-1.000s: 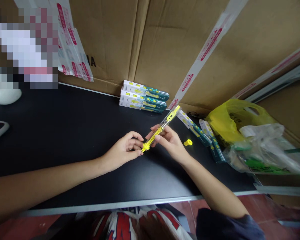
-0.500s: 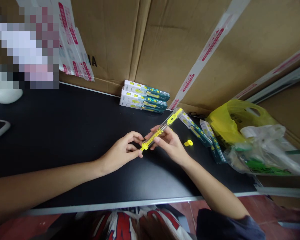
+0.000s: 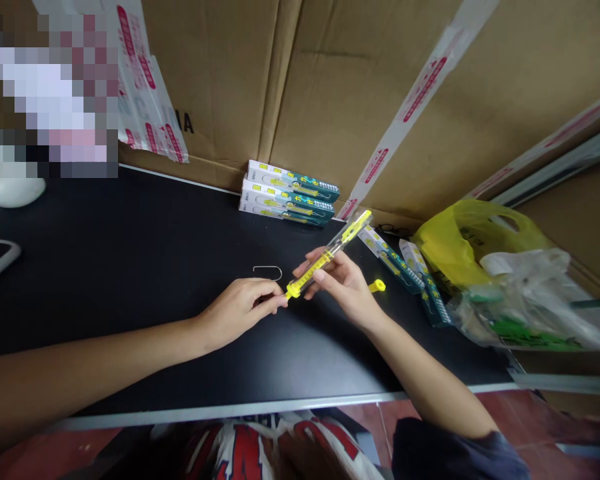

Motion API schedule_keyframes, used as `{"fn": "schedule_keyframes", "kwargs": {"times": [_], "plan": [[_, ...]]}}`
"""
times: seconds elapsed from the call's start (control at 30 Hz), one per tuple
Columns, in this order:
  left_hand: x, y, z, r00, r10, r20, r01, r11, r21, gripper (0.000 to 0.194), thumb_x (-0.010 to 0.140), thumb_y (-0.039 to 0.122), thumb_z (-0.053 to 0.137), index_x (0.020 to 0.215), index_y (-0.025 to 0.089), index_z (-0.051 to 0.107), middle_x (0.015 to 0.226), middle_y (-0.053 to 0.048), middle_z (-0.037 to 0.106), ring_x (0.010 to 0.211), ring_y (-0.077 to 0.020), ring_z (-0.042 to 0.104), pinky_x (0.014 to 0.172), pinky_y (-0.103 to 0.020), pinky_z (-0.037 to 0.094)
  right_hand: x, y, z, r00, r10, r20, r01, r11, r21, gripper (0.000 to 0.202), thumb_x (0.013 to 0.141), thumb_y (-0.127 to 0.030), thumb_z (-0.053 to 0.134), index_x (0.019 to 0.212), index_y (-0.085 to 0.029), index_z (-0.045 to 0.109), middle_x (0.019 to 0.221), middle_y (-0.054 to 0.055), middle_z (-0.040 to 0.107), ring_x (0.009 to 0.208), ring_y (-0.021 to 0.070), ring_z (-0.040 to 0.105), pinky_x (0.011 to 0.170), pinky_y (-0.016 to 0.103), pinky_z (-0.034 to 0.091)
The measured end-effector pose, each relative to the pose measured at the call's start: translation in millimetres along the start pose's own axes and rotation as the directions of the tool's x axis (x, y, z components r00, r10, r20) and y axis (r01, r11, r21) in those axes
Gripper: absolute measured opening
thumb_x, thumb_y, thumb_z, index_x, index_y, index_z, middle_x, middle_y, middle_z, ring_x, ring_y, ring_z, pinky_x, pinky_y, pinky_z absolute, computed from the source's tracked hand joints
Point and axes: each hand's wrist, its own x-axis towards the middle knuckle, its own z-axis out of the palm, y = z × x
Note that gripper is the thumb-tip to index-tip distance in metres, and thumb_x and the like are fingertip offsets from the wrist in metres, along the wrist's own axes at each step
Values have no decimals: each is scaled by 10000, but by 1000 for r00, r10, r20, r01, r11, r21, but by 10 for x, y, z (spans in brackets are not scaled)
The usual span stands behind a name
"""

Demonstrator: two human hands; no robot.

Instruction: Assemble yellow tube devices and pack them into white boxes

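Note:
A clear tube with a yellow scale and yellow ends [image 3: 325,259] slants up to the right between my hands. My right hand [image 3: 345,283] is wrapped round its middle, thumb on the near side. The fingertips of my left hand [image 3: 250,300] pinch the lower yellow end. Just beyond my left hand, a thin metal hook [image 3: 269,271] lies on the black table [image 3: 130,267]. A small yellow cap piece [image 3: 377,286] lies to the right of my right hand.
Printed boxes [image 3: 287,200] are stacked against the cardboard at the back. Two more boxes [image 3: 393,260] lie at the right, beside a yellow plastic bag [image 3: 445,233] and a clear bag [image 3: 535,307]. A white rounded object [image 3: 13,192] stands at the far left.
My left fingers have closed in on the lower end of the tube. The tube and my right hand have shifted slightly right. The metal hook now shows clearly beyond my left hand.

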Motion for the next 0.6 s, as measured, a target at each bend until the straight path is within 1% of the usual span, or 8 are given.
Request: {"fn": "schedule_keyframes", "kwargs": {"times": [0.07, 0.2, 0.3, 0.4, 0.47, 0.6], "plan": [[-2, -17, 6, 999, 41, -27, -40, 999, 35, 239, 940, 258, 534, 756, 158, 647, 698, 19, 639, 662, -107, 595, 641, -206, 404, -7, 6, 10, 1000, 1, 0, -1, 1000, -4, 261, 863, -317, 681, 1065, -200, 565, 964, 63, 723, 790, 144, 688, 615, 242, 588], [-17, -43, 15, 985, 155, -80, -146, 983, 108, 152, 916, 201, 573, 802, 159, 665, 714, 19, 638, 635, -92, 569, 609, -191, 396, -24, 22, 39, 1000, 6, 1, -6, 1000, -11, 275, 842, -326, 705, 1037, -195, 560, 955, 66, 723, 788, 147, 692, 629, 252, 587], [-29, -48, 7, 963, 248, -108, -223, 954, 198, 144, 899, 182, 591, 779, 149, 663, 663, 18, 609, 600, -92, 549, 584, -192, 392, -32, 28, 54, 1000, 1, -21, -2, 1000, -21, 285, 828, -332, 721, 1009, -193, 550, 938, 62, 722, 765, 143, 692, 622, 251, 584], [-33, -53, -11, 932, 344, -111, -299, 906, 298, 148, 894, 178, 591, 768, 143, 659, 637, 15, 600, 579, -97, 544, 575, -201, 395, -35, 28, 60, 999, -11, -31, 10, 1000, -26, 283, 820, -325, 729, 982, -189, 541, 920, 57, 720, 749, 139, 691, 602, 241, 580], [-30, -63, -19, 918, 379, -114, -324, 884, 337, 146, 897, 175, 585, 775, 145, 660, 641, 12, 612, 574, -98, 552, 574, -203, 399, -37, 26, 61, 1000, -19, -24, 19, 999, -26, 274, 825, -315, 725, 980, -189, 538, 925, 60, 721, 752, 139, 691, 596, 237, 578], [-25, -93, -13, 910, 395, -129, -329, 874, 358, 145, 909, 185, 572, 805, 143, 665, 670, 5, 648, 580, -98, 586, 569, -200, 412, -40, 23, 66, 999, -32, -16, 32, 999, -18, 263, 837, -302, 713, 993, -190, 534, 951, 67, 726, 753, 134, 690, 596, 234, 579]]}}
